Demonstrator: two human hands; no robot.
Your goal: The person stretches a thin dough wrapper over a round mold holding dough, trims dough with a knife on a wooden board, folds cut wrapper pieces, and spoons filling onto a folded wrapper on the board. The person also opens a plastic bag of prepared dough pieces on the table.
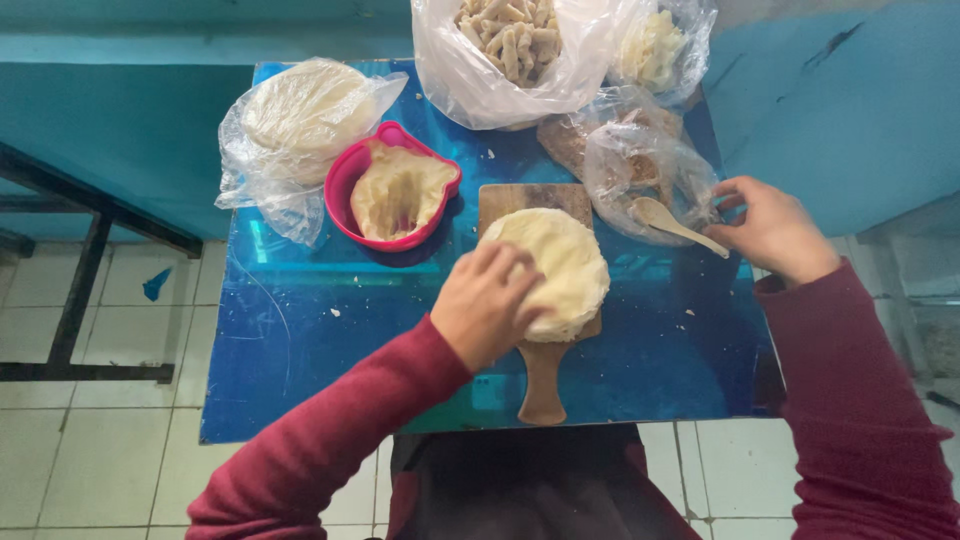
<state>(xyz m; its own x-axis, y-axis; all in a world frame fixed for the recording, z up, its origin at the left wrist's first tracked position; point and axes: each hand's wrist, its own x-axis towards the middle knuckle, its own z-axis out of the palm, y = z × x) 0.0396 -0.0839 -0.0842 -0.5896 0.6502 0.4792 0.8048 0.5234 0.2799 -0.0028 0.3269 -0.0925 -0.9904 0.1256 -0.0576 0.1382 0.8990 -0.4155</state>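
Note:
A round stack of pale dough sheets (565,262) lies on a wooden paddle board (541,385) in the middle of the blue table (300,340). My left hand (487,300) rests on the stack's left edge, fingers curled over the top sheet. My right hand (770,228) is at the table's right side, gripping the handle end of a wooden spoon (668,220). The spoon's bowl lies in a clear plastic bag of brownish filling (640,160).
A pink bowl of beige paste (395,190) sits left of the board. A clear bag with more dough rounds (300,115) lies at the back left. Two bags, one of pale strips (510,40) and one of white shreds (655,45), stand at the back. Tiled floor surrounds the table.

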